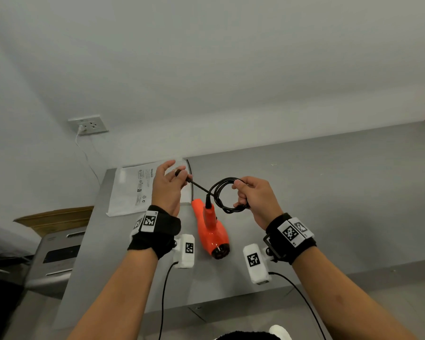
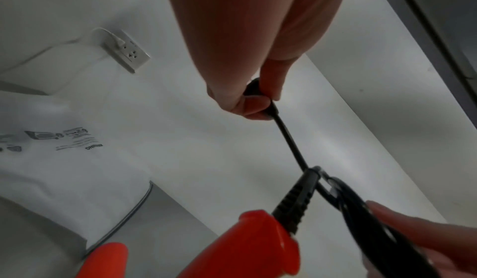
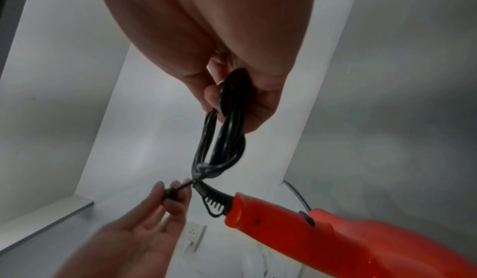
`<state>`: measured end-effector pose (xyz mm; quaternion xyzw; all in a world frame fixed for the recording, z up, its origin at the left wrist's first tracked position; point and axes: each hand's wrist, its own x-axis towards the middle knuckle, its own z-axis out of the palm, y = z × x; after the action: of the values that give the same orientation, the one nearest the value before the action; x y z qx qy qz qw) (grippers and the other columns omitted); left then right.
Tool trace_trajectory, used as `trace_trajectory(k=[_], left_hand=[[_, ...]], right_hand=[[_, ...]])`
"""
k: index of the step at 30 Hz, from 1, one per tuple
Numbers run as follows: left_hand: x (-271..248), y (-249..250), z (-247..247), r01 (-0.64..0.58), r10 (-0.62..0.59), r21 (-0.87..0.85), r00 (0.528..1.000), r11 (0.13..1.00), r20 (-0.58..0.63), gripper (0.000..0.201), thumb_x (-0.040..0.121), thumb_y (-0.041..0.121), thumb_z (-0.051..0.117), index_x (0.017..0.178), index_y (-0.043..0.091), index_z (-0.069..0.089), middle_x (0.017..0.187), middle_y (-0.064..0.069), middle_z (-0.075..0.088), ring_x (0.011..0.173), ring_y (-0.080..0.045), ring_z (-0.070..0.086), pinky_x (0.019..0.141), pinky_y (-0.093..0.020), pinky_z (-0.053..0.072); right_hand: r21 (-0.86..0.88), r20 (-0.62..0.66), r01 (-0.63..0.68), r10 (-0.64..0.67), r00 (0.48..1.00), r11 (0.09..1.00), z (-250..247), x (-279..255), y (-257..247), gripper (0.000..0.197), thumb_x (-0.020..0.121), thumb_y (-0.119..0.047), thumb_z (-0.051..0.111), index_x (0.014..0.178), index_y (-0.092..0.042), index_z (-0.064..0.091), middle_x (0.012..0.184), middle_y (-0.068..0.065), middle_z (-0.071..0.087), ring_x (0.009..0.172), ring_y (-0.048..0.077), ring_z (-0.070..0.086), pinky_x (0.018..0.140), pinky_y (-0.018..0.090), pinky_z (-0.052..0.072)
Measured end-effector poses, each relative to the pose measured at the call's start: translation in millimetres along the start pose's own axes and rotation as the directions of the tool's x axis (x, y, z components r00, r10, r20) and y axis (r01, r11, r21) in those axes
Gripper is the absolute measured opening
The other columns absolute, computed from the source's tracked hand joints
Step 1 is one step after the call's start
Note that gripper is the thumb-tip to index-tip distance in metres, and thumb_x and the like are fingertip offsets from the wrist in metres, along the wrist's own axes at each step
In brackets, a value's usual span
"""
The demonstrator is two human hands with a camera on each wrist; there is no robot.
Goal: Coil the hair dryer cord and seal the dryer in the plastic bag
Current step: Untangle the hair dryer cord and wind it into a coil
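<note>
An orange hair dryer (image 1: 210,229) lies on the grey counter (image 1: 329,192), handle (image 1: 209,214) raised, nozzle toward me. Its black cord runs up from the handle into a coil (image 1: 225,195). My right hand (image 1: 253,200) grips that coil (image 3: 224,139) of several loops. My left hand (image 1: 168,185) pinches the plug end (image 2: 258,97) between thumb and finger, and the cord (image 2: 291,145) is stretched taut from it to the coil. The clear plastic bag (image 1: 133,190) with printed warnings lies flat at the counter's back left, beyond my left hand.
A wall socket (image 1: 90,125) with a white plug and cable sits on the wall to the left. A thin grey cable (image 1: 190,182) runs along the bag's right edge. A cardboard box (image 1: 52,217) and a grey appliance (image 1: 57,253) stand left of the counter.
</note>
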<state>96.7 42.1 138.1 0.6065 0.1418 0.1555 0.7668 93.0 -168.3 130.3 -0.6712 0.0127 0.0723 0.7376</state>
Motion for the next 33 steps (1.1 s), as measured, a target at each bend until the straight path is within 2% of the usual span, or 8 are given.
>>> trace_trajectory(k=[7,11,14,18,22,25,28,33], left_hand=[[-18.6,18.5,28.0,0.016,-0.008,-0.049,0.988,0.999,0.156,0.025,0.096,0.011,0.065,0.114,-0.007,0.066,0.088,-0.011,0.075,0.073,-0.014,0.066,0.081,-0.029,0.053],[-35.5,19.0,43.0,-0.190,0.070,0.346,0.941,0.919,0.331,0.034,0.103,0.021,0.055,0.136,0.018,0.062,0.103,-0.002,0.074,0.098,-0.006,0.066,0.094,-0.020,0.049],[-40.0,13.3,45.6,-0.302,0.028,0.532,0.887,0.791,0.461,0.043,0.104,0.014,0.049,0.145,0.022,0.054,0.128,-0.003,0.065,0.121,-0.013,0.058,0.107,-0.023,0.040],[-37.5,11.8,41.3,-0.401,0.036,0.649,0.866,0.647,0.499,0.038,0.097,0.014,0.060,0.131,0.028,0.068,0.105,0.005,0.059,0.106,-0.013,0.059,0.086,-0.006,0.036],[-36.2,12.5,45.9,-0.354,0.086,0.658,0.911,0.664,0.404,0.030,0.086,0.017,0.075,0.114,0.028,0.071,0.092,0.007,0.070,0.089,-0.004,0.064,0.071,0.001,0.039],[-32.1,11.9,49.5,-0.283,0.005,0.669,0.923,0.687,0.386,0.028,0.086,0.021,0.075,0.114,0.023,0.071,0.095,0.008,0.071,0.087,-0.003,0.065,0.078,-0.008,0.045],[-29.9,7.1,49.9,-0.233,-0.135,0.668,0.882,0.706,0.450,0.023,0.090,0.026,0.072,0.112,0.020,0.075,0.094,0.001,0.078,0.091,-0.015,0.074,0.090,-0.036,0.058],[-34.2,3.2,54.6,-0.328,-0.181,0.695,0.815,0.640,0.551,0.012,0.097,0.029,0.060,0.097,0.023,0.070,0.082,0.003,0.079,0.083,-0.012,0.073,0.082,-0.033,0.055]], right_hand=[[-0.242,-0.086,0.030,-0.053,0.995,0.970,12.8,10.7,6.0,0.022,0.099,-0.018,0.054,0.089,-0.004,0.067,0.061,-0.002,0.048,0.044,0.013,0.045,0.051,0.033,0.046],[-0.181,-0.101,0.020,-0.039,0.994,0.983,19.6,13.1,0.7,0.024,0.100,-0.019,0.051,0.088,-0.007,0.067,0.062,-0.003,0.048,0.046,0.012,0.041,0.046,0.029,0.039],[-0.025,-0.100,0.006,-0.009,0.995,1.000,14.9,11.5,-5.0,0.026,0.103,-0.015,0.046,0.083,-0.006,0.062,0.058,-0.003,0.042,0.045,0.012,0.035,0.045,0.028,0.036],[0.184,-0.066,-0.015,0.028,0.997,0.983,3.8,7.4,-8.7,0.030,0.105,-0.013,0.044,0.079,-0.009,0.057,0.060,0.002,0.040,0.048,0.013,0.031,0.044,0.027,0.036],[0.198,-0.057,0.026,-0.015,0.998,0.980,2.6,4.0,-5.5,0.026,0.105,-0.014,0.044,0.085,-0.005,0.058,0.061,0.002,0.041,0.050,0.014,0.033,0.045,0.027,0.038],[0.187,-0.040,0.063,-0.057,0.998,0.980,-0.7,3.1,-6.3,0.024,0.105,-0.015,0.046,0.088,-0.005,0.060,0.062,0.002,0.042,0.051,0.013,0.034,0.046,0.027,0.038],[0.109,-0.029,0.100,-0.097,0.995,0.989,-3.9,2.9,-7.4,0.026,0.105,-0.015,0.047,0.094,0.005,0.060,0.063,0.002,0.042,0.050,0.012,0.034,0.046,0.028,0.035],[-0.032,-0.118,0.147,-0.150,0.982,0.989,-6.3,1.5,-1.1,0.024,0.102,-0.015,0.051,0.091,-0.001,0.067,0.060,-0.001,0.049,0.048,0.013,0.042,0.049,0.034,0.041]])
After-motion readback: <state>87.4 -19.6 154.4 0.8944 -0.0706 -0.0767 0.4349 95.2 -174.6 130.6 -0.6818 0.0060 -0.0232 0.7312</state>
